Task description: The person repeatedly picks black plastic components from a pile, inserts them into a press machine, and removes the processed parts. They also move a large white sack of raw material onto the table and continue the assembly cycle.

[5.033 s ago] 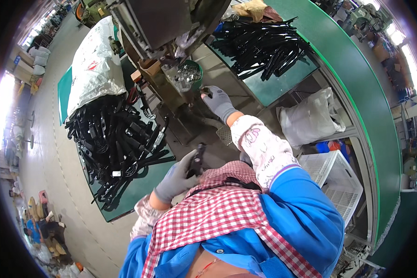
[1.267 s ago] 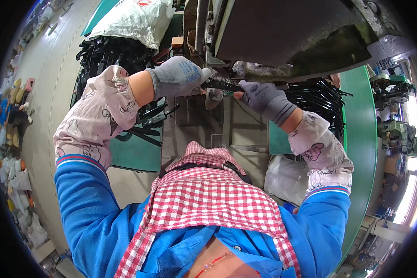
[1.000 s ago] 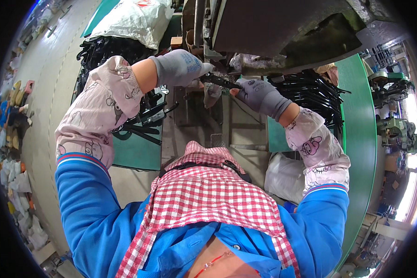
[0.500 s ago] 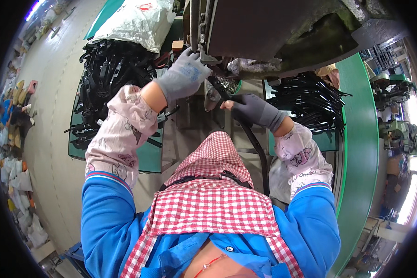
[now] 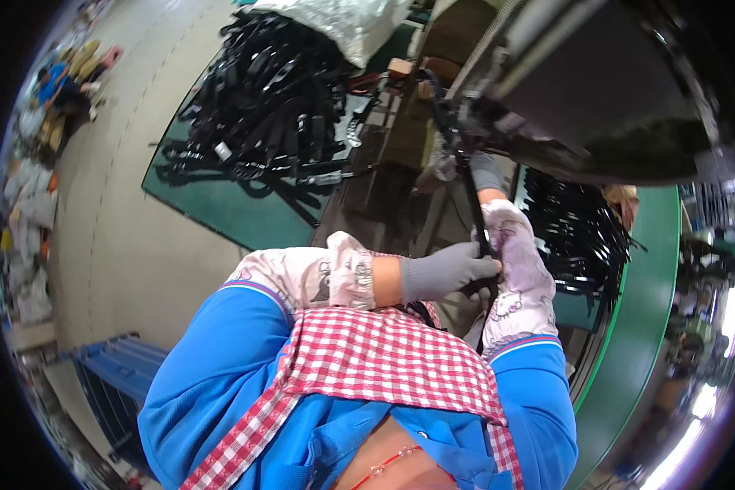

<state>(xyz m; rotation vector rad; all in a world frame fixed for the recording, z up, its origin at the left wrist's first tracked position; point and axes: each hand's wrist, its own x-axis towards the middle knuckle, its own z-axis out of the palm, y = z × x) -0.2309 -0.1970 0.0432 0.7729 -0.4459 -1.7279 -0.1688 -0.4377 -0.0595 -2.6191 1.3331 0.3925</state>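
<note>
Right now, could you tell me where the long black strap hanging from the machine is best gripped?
Grip the black strap on its bare straight run, just above the left hand, coming from the person's left. It hangs taut and nearly upright there; the right hand already holds its top by the machine, and the right sleeve blocks the other side.

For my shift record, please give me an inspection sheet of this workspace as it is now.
Surface: green table, partly bare.
Job's things: long black strap runs from the machine down to the left hand.
Clutter: heap of black straps on the left, white sack above it; second heap on the right.
Hands: left hand's grip closed on the strap; right hand raised at the machine, grip unclear.
Cables: nothing seen.
Surroundings: concrete floor, blue rack.
</note>
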